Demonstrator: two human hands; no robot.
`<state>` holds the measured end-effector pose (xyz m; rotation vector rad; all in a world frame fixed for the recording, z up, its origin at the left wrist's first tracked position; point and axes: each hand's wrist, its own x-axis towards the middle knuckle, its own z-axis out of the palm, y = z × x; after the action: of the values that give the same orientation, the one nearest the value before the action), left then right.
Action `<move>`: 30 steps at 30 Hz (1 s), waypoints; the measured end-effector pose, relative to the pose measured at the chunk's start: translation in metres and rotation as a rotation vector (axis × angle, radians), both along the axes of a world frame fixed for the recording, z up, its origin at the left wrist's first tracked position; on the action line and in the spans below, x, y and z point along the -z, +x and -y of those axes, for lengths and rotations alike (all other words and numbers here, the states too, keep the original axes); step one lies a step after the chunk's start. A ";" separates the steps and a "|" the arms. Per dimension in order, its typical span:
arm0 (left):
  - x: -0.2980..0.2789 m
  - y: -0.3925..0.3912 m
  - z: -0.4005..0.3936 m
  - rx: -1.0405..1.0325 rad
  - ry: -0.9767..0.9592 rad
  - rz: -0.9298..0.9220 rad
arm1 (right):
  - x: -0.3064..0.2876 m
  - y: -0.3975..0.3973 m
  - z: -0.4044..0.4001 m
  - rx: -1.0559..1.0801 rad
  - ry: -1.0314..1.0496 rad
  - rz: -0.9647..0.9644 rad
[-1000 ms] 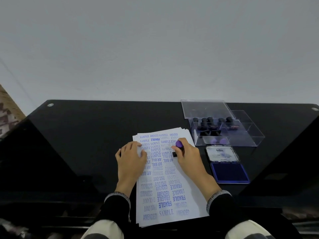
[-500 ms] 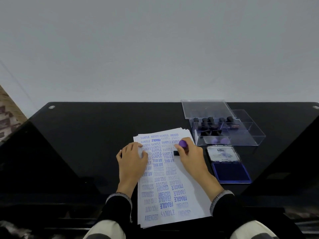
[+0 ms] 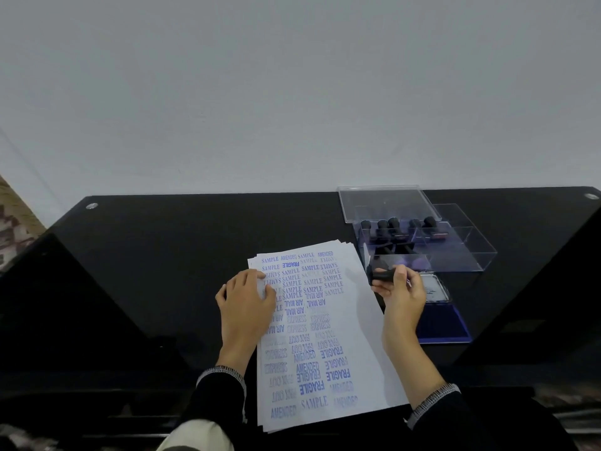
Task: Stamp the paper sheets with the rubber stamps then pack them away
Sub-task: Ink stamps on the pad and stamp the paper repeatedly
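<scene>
Left hand [image 3: 248,299] flat on the paper stack's [image 3: 351,336] left edge, right hand [image 3: 401,292] pinching a stamp [image 3: 382,275] beyond its right edge.

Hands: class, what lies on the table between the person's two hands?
In the head view, the stack of stamped paper sheets fills the stretch between the left hand, which rests on it, and the right hand, which holds a stamp.

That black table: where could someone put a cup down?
The table lies bare left of the paper sheets, and behind them up to the wall. The right side is crowded: the clear box of stamps, the ink pad and the right hand holding a stamp.
</scene>
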<state>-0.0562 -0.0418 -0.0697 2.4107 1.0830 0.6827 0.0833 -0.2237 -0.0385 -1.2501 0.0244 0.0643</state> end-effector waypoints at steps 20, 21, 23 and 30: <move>-0.012 -0.004 0.015 0.203 0.278 -0.004 | -0.012 0.013 0.066 0.085 -0.130 0.081; -0.014 -0.003 0.018 0.226 0.262 -0.025 | -0.012 0.018 0.076 0.088 -0.141 0.080; -0.021 0.005 0.032 0.262 0.189 -0.003 | -0.010 0.025 0.093 0.088 -0.137 0.069; -0.037 0.050 0.120 0.619 -0.140 0.106 | -0.006 0.022 0.123 0.022 -0.124 0.076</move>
<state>-0.0057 -0.1620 -0.0327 2.3627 0.2896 0.4880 0.1049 -0.3465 -0.0326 -1.3749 -0.0245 -0.0036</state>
